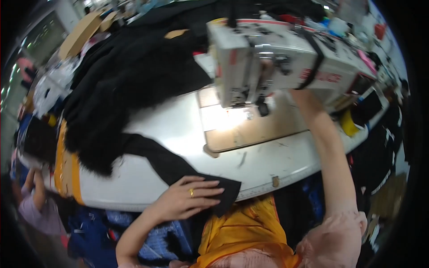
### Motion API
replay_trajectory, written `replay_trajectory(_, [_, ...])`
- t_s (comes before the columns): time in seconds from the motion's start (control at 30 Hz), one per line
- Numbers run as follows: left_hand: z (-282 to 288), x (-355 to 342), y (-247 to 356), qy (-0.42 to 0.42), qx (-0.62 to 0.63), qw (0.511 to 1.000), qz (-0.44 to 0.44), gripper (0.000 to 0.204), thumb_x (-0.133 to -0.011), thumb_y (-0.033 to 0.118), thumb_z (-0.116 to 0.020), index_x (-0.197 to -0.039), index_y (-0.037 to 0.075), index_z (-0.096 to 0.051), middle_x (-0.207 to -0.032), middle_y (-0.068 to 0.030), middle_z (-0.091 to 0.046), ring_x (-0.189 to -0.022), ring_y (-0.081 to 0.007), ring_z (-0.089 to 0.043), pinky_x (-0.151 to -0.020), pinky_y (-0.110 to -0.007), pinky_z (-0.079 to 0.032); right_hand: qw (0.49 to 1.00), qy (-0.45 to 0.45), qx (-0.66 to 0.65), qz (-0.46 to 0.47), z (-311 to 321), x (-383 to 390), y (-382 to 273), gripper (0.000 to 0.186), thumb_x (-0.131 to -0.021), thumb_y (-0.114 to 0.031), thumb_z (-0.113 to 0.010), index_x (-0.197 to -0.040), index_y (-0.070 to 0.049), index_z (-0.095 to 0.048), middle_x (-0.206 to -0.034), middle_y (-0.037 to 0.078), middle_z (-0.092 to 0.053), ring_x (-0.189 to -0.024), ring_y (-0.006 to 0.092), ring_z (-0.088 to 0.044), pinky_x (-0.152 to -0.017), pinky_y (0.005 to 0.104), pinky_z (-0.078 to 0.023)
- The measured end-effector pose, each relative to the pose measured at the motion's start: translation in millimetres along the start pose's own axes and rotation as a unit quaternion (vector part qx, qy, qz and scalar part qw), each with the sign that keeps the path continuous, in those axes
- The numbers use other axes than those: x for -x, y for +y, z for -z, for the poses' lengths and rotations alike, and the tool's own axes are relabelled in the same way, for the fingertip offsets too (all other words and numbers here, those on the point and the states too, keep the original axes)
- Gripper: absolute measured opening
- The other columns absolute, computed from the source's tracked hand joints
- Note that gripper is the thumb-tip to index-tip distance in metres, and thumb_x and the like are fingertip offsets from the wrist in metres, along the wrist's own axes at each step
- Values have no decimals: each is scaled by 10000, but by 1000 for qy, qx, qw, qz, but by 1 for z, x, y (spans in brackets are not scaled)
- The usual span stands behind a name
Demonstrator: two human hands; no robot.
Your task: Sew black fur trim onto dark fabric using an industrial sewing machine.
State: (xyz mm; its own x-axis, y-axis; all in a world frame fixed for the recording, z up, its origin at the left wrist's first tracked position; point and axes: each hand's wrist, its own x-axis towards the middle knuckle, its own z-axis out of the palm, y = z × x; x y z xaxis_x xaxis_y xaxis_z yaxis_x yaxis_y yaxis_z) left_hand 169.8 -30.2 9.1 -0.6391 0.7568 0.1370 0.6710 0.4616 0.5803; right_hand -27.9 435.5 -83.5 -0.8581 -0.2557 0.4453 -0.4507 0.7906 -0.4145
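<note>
My left hand [192, 196] lies palm down with fingers stretched out on the end of a black fabric strip [163, 161], at the near edge of the white sewing table [111, 185]. That strip runs up and left to a heap of black fabric with a fluffy, fur-like edge [129, 80]. A white sewing machine [232, 58] stands at the right of the table, its lamp lighting the needle area. Reaching up from the lower right, my right forearm [335, 165] ends at the machine's arm. The machine hides the fingers of my right hand [301, 98].
A tan bed plate [263, 134] lies under the needle. Yellow tape [71, 174] covers the table's left end. Clear plastic bags [51, 89] and brown cardboard [80, 35] are at the far left. Another person in a light purple sleeve [42, 216] works at the left.
</note>
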Motion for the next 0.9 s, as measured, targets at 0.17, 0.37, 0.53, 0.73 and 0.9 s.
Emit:
replay_trajectory(0.17, [-1,-8,15,39,70,996,34,199,-793,134,-637,-980,156,-703,-1119,6,-646,-1165,-188,-532,-978,-368,-367,994,25,33,-103,-47,-173,-85,229,-817,-156,-614,-1014,-38,-622,-941,118,-620,-825,249,-569,-720,349,-441])
replay_trajectory(0.37, [-2,-16,15,48,111,992,38,175,-794,115,-653,-958,130,-712,-1029,-1,-681,-1084,-189,-588,-908,-328,-400,991,41,1,-131,-36,-173,-88,227,-830,-160,-610,-1021,-38,-625,-938,104,-624,-808,222,-570,-701,328,-444])
replay_trajectory(0.53, [13,-17,7,133,169,973,81,171,-758,62,-659,-922,59,-709,-988,-55,-690,-993,-228,-631,-835,-320,-468,991,15,-14,-135,-25,-172,-82,226,-841,-164,-607,-1027,-38,-627,-935,92,-627,-793,200,-571,-685,311,-447])
replay_trajectory(0.73, [44,-42,-37,251,79,952,153,193,-779,-27,-601,-956,19,-664,-967,-102,-678,-912,-235,-645,-787,-301,-499,984,-90,-21,-152,-33,-164,-96,224,-855,-169,-603,-1035,-38,-629,-932,78,-631,-776,173,-572,-666,290,-451])
replay_trajectory(0.9, [48,-113,-123,412,-94,905,51,459,-735,22,-617,-1186,76,-548,-1126,-115,-579,-1137,-303,-483,-910,-381,-425,962,-252,-68,-81,-87,-166,-154,223,-866,-173,-601,-1041,-39,-631,-930,67,-634,-762,151,-573,-651,273,-454])
